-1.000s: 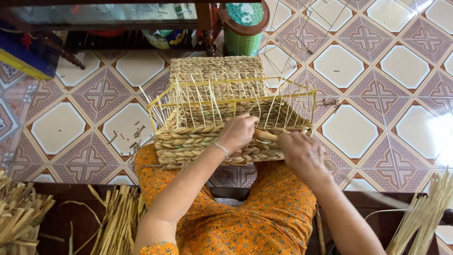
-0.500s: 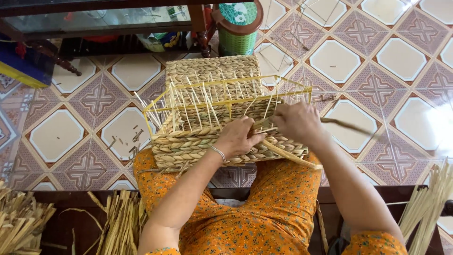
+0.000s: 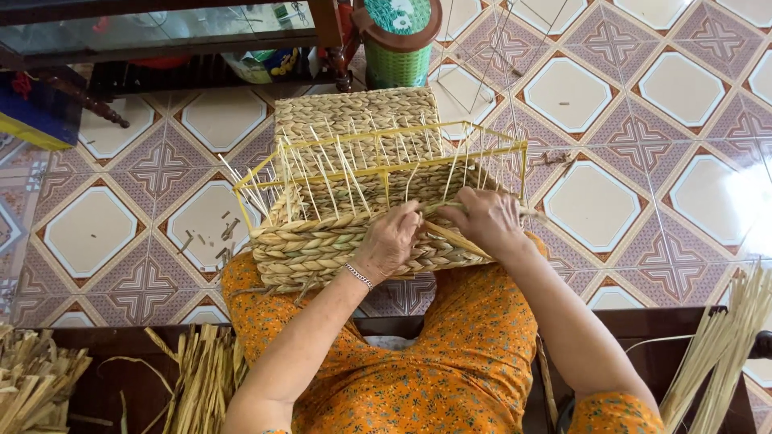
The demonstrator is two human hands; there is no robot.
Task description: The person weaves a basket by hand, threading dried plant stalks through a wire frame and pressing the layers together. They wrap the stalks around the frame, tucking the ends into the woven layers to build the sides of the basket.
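Currently, the half-woven basket (image 3: pixel 346 201) rests on the person's lap, its yellow wire frame (image 3: pixel 386 165) tilted toward the tiled floor (image 3: pixel 595 201). Left hand (image 3: pixel 390 241) presses curled fingers against the braided near wall. Right hand (image 3: pixel 486 221) pinches a straw strand (image 3: pixel 454 239) at the near right corner.

Upright stakes (image 3: pixel 338 173) fence the basket (image 3: pixel 322 241); tiled floor (image 3: pixel 595 201) rightward lies open.
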